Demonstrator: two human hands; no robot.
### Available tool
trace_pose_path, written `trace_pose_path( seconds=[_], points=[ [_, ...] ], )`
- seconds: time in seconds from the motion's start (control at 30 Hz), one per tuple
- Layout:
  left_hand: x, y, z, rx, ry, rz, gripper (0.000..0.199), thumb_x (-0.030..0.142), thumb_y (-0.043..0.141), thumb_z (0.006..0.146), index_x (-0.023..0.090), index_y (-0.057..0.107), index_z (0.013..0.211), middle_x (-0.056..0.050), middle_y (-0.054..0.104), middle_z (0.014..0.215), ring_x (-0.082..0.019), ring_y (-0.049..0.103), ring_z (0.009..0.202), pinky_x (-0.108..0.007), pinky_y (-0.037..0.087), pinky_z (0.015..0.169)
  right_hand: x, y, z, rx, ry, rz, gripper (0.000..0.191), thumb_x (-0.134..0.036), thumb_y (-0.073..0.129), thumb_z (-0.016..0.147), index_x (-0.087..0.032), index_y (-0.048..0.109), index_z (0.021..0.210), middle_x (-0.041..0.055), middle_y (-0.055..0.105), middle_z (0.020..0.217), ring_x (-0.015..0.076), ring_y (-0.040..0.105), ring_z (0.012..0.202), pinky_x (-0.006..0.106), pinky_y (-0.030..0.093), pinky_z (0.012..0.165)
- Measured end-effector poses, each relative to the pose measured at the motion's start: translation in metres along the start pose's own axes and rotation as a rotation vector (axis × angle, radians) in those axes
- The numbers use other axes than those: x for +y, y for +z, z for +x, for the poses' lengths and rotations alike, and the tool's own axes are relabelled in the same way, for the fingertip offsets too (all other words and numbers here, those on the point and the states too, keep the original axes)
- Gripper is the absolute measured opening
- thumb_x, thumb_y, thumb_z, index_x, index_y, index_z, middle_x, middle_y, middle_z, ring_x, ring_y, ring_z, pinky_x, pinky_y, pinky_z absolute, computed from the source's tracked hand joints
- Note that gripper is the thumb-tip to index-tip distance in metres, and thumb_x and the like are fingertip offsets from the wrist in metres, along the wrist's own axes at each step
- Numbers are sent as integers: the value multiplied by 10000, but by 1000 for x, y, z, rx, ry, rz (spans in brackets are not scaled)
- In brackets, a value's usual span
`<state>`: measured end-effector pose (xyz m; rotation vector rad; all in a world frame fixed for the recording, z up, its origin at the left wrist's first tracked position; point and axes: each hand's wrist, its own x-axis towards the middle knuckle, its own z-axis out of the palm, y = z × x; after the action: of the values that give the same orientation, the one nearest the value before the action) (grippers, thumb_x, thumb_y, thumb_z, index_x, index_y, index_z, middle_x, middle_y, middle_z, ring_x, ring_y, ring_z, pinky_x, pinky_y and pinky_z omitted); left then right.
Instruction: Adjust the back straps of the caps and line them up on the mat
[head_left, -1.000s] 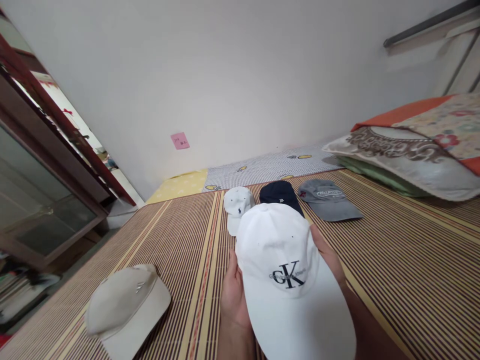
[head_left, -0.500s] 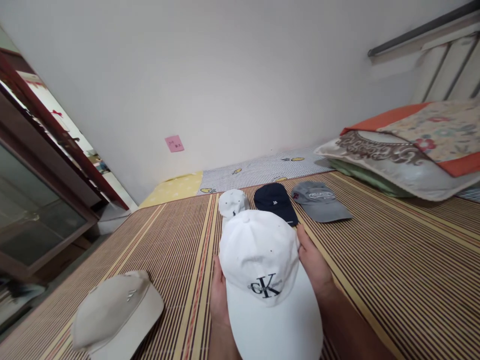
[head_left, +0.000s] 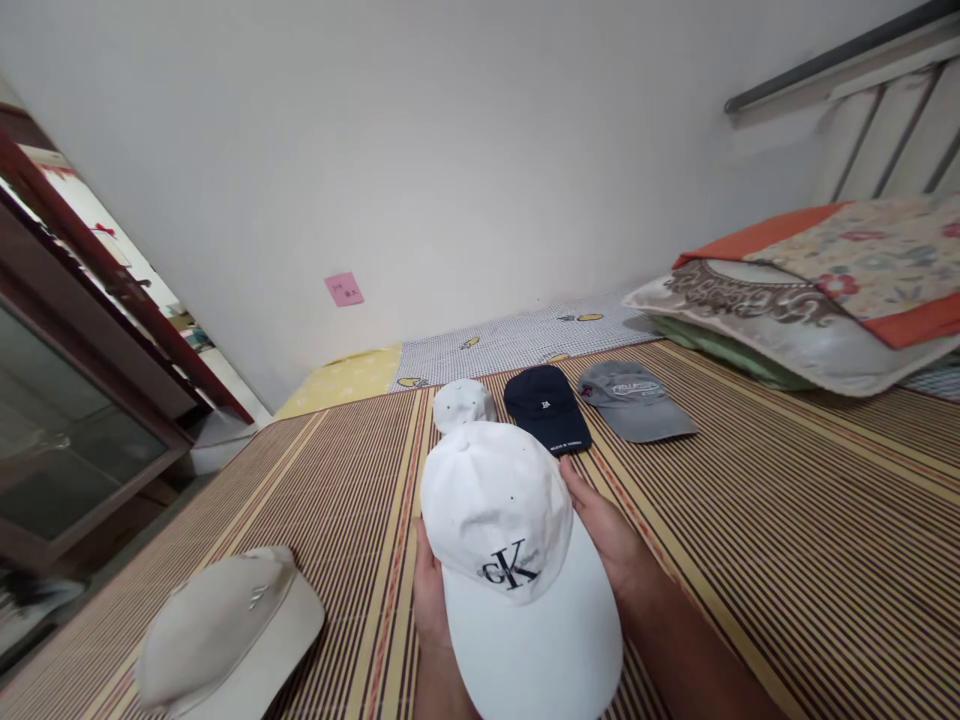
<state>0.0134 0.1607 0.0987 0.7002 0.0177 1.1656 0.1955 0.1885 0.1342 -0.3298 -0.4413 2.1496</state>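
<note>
A white baseball cap (head_left: pixel 499 510) with a black CK logo is held up between both hands, its brim pointing down toward me. My left hand (head_left: pixel 431 590) grips its left side, fingers partly hidden behind the cap. On the opposite side my right hand (head_left: pixel 607 530) holds the edge, thumb along the crown. Just beyond it lie a smaller-looking white cap (head_left: pixel 463 402), partly covered, a navy cap (head_left: pixel 546 405) and a grey cap (head_left: pixel 636 402), in a row. To the left rests a beige cap (head_left: pixel 225 630) with a small metal emblem.
A striped bamboo mat (head_left: pixel 345 520) covers the bed. Stacked pillows (head_left: pixel 795 310) lie at the far right, below a radiator (head_left: pixel 892 135). Behind the mat's edge are a checked cloth (head_left: pixel 510 335) and a wall with a pink note (head_left: pixel 344 289). A glass-fronted cabinet (head_left: pixel 67 430) stands left.
The held white cap has shifted slightly left with both hands, now covering more of the white cap behind it and less of the navy one. The view has shifted a little.
</note>
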Motion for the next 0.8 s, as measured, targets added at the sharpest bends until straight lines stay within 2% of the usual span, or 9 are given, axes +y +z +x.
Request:
trace_pose_path(
  seconds=[0.17,0.27,0.37,0.47,0.6,0.7,0.8],
  points=[
    [3,1,-1,-39,44,-14,729,574,21,1059,298,475,1557,-14,482,1613,-211,206,1598,-407,-26,1303,-4,-1,-7,-18,-5,-2,593,-604,432,1046,-179,658,1393,121,774,1272,286,672,1285,507,380,1202],
    [4,9,0,-106,74,-24,730,543,28,1073,277,550,1510,-14,544,1564,-207,217,1593,-392,-31,1304,-7,-9,-8,-19,-6,10,617,-623,384,1048,-192,671,1383,119,772,1279,286,661,1300,504,363,1213],
    [3,13,0,-110,77,-21,698,516,61,1085,266,561,1504,-12,531,1575,-209,213,1596,-379,-22,1308,-9,-18,-9,-40,-3,-20,641,-637,339,1048,-201,685,1365,121,770,1283,286,643,1323,509,354,1216],
    [1,7,-3,-72,72,-43,673,493,79,1092,275,568,1500,3,509,1592,-201,202,1599,-360,-19,1309,-8,-23,-11,-83,-22,-72,665,-691,387,1012,-202,703,1333,128,767,1287,297,618,1351,518,345,1217],
    [-1,0,-5,-19,82,-70,638,474,138,1098,282,645,1434,-1,559,1558,-202,212,1597,-376,-7,1312,-7,-28,-14,-97,-41,-92,635,-709,466,970,-213,744,1252,123,771,1281,306,597,1373,522,333,1221],
    [0,4,-5,-37,95,-94,663,465,119,1103,264,675,1403,-12,588,1532,-199,215,1594,-381,-28,1309,-7,-29,-15,-87,-22,-107,614,-698,507,949,-211,755,1228,130,771,1278,316,590,1380,531,330,1222],
    [3,12,-4,-69,78,-98,711,452,62,1104,243,668,1412,2,592,1523,-180,210,1592,-339,-50,1301,-9,-29,-15,-73,-31,-127,627,-709,559,908,-206,759,1224,139,773,1272,333,586,1383,535,340,1219]
  ],
)
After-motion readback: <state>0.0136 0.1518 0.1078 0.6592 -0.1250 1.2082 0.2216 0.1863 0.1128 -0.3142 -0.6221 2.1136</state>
